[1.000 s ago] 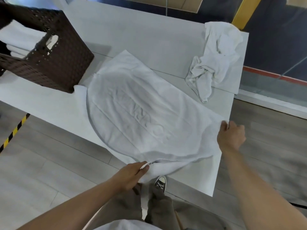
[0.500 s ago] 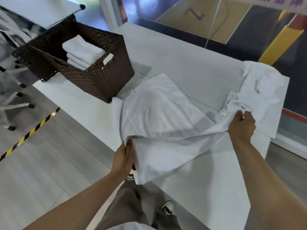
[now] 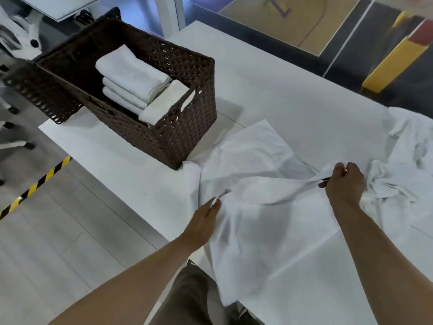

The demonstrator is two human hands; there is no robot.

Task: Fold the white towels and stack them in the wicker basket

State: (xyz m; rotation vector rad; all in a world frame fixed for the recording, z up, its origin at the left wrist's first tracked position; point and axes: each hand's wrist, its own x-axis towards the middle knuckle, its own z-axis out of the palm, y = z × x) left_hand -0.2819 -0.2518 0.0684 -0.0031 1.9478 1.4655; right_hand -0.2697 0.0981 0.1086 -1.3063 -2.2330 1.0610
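Head camera: the wicker basket (image 3: 187, 127), holding folded towels (image 3: 131, 71), sits at ten o'clock from the left hand (image 3: 206, 216), the nearer one, which pinches the towel (image 3: 264, 207). The right hand (image 3: 344, 184) pinches it at three o'clock. Its long axis runs nine-to-three across the table (image 3: 281, 95).

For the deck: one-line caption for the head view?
Left hand and right hand pinch a white towel mid-fold on the table, beside a wicker basket of folded towels.

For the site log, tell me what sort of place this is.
Probably a work or training hall, not a home: hazard tape on the floor, a yellow post by painted floor markings, and a plain white table.
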